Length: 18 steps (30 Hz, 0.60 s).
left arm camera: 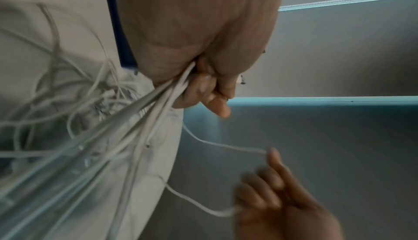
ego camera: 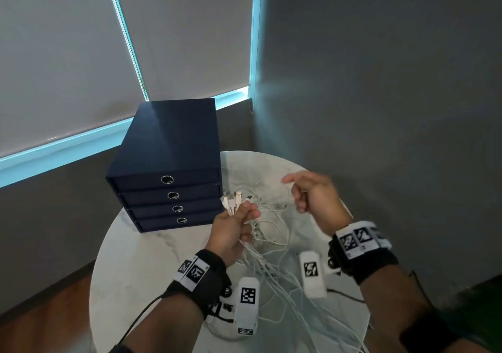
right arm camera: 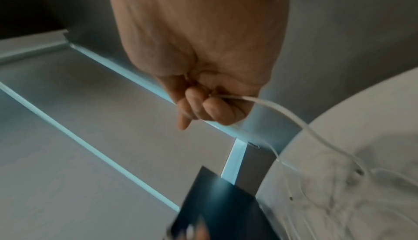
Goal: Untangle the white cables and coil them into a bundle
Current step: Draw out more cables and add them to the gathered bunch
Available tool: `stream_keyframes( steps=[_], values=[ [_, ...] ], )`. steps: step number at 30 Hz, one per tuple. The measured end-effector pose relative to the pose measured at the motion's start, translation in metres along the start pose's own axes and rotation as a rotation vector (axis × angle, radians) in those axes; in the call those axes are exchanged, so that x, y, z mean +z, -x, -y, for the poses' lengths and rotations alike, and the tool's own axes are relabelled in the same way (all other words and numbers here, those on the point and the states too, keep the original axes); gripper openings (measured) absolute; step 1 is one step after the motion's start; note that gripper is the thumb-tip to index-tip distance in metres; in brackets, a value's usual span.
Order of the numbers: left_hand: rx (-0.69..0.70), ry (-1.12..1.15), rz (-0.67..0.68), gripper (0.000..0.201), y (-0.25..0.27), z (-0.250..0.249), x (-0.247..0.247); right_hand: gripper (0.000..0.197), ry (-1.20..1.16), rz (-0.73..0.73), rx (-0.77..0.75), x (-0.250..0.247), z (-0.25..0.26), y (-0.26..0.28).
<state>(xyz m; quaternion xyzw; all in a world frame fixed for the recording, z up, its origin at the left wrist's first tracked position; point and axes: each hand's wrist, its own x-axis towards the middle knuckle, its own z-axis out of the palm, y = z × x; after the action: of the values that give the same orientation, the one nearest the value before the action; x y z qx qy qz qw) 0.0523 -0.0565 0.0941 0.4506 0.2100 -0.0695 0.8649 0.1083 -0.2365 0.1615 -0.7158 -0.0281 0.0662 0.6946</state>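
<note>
A round white marble-patterned table [ego camera: 152, 265] fills the lower part of the head view, set in a corner between a grey wall [ego camera: 380, 81] and a window covered by grey roller blinds [ego camera: 62, 54] with light showing along their edges. On the far left part of the table stands a dark blue drawer box [ego camera: 168, 162] with four drawers, each with a round metal pull on its front. The white cables [ego camera: 271, 260] lie in a loose tangle over the middle of the table, just to the right of the box, with several strands running toward the near edge between the two forearms. The left hand [ego camera: 233, 230] is raised above the table just beside the lower drawers, its fingers curled tight around a bunch of the cables; the left wrist view shows the strands leaving the fist together and fanning down into the tangle. Several plug ends [ego camera: 234, 200] stick up out of the top of this fist. The right hand [ego camera: 315, 198] is held higher, above the far right part of the table and apart from the left; it is blurred in the head view, but the right wrist view shows its fingers curled around a single thin cable strand [right arm camera: 282, 111] that arcs from the fist down to the tangle. Both wrists carry black bands with black-and-white square markers and white camera units.
</note>
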Motion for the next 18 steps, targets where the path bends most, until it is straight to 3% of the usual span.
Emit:
stream_keyframes(
  steps=[4,11,15,18],
  values=[
    [-0.003,-0.012,0.001,0.028,-0.001,-0.003,0.012,0.028,0.141,0.233,0.037,0.032,-0.027,0.029],
    [-0.002,-0.107,-0.083,0.021,-0.004,-0.002,0.002,0.029,0.258,0.469,0.156,0.038,-0.06,0.051],
    [0.044,-0.094,-0.091,0.016,-0.005,-0.005,-0.003,0.025,0.232,0.49,0.215,0.021,-0.073,0.052],
    [0.066,-0.065,-0.1,0.016,-0.005,-0.008,-0.008,0.02,0.308,0.391,0.198,-0.01,-0.077,0.046]
  ],
)
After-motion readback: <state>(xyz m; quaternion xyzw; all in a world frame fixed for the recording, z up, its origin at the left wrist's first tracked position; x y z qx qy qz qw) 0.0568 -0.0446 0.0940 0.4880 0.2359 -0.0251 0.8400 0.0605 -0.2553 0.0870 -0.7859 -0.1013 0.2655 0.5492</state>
